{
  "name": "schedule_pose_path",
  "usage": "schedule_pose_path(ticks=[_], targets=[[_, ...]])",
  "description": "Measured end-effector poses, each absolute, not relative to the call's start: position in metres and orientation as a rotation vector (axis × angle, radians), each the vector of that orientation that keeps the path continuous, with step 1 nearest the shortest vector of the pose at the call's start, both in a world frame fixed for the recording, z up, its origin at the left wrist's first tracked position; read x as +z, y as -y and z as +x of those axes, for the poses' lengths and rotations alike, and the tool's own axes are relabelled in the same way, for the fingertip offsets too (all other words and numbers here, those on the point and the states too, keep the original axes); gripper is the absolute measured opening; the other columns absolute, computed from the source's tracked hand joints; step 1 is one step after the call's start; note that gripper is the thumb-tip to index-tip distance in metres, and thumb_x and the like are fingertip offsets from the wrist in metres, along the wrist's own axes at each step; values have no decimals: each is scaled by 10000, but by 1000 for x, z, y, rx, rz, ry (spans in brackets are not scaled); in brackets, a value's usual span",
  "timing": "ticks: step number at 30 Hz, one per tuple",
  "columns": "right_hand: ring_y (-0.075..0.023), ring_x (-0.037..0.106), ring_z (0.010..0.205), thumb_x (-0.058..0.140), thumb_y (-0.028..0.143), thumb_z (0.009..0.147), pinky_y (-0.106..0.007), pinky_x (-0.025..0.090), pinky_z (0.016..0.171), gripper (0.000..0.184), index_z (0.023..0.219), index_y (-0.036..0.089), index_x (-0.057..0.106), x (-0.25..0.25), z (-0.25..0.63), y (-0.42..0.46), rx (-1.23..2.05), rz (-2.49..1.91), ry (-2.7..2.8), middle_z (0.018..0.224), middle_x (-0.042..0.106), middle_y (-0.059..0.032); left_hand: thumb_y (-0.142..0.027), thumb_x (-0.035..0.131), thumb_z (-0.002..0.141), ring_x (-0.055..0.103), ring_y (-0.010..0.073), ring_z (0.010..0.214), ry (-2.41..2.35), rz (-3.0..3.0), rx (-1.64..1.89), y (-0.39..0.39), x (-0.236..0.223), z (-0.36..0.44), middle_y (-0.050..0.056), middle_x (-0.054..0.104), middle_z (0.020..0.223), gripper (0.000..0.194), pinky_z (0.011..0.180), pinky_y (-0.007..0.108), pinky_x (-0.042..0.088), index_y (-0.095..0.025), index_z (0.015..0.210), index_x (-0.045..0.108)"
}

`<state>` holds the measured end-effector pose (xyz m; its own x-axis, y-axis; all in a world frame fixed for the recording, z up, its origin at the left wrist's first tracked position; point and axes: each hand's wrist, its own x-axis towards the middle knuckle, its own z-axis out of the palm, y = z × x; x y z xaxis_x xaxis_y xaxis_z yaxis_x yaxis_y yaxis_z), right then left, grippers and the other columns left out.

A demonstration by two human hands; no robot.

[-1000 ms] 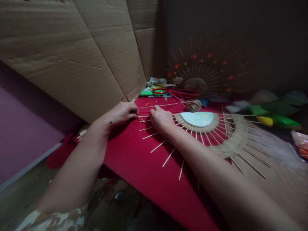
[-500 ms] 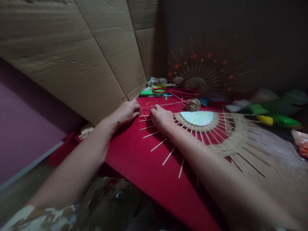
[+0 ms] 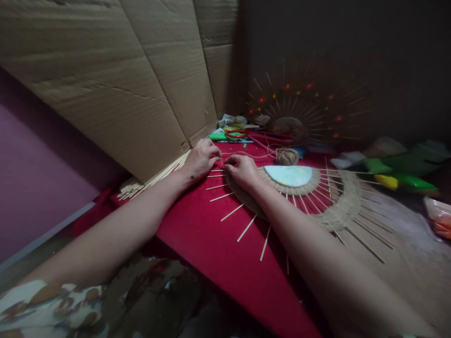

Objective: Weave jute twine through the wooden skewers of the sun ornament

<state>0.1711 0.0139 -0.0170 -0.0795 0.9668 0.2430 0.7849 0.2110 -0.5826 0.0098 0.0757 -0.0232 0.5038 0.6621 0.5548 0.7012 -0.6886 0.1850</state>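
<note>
A half-round woven piece lies on the red cloth, its thin wooden sticks fanning out from a pale blue half disc. At its left end, my left hand is closed with fingertips pinched on the twine. Close beside it, my right hand pinches too, above the left end of the woven band. Twine runs slackly from near my fingers to a ball of twine behind the half disc. My right forearm covers part of the band.
Cardboard stands along the left, with a bundle of sticks at its foot. Red-handled scissors lie at the back. A similar stick fan with red flowers leans behind. Green and yellow packets sit at right.
My left hand has moved right, towards my right hand, which has shifted slightly right. The twine to the ball has gone from taut to slack. The view has shifted a little.
</note>
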Motion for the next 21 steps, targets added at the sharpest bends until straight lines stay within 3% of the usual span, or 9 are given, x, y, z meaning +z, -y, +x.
schedule_pose_path(ticks=[7,14,21], targets=[[-202,659,986,492,272,876,-291,463,855,275,979,230,743,-11,167,-9,312,-1727,1948,1016,744,-73,-219,594,842,596,177,837,1228,-2760,-982,-67,-19,16,53,650,857,118,760,286,446,-176,824,703],[-189,650,986,535,273,851,-276,464,848,251,990,266,744,-9,167,-9,335,-1775,1989,1029,737,-41,-198,589,830,597,136,729,1342,-2935,-1031,-53,-7,14,19,686,778,107,734,275,450,-155,836,686],[-184,634,928,512,263,841,-279,468,786,249,935,260,743,-8,166,-4,228,-1730,2070,996,694,-31,-186,676,709,578,114,696,1540,-3250,-1645,-42,11,7,39,665,792,204,675,264,469,-94,889,648]])
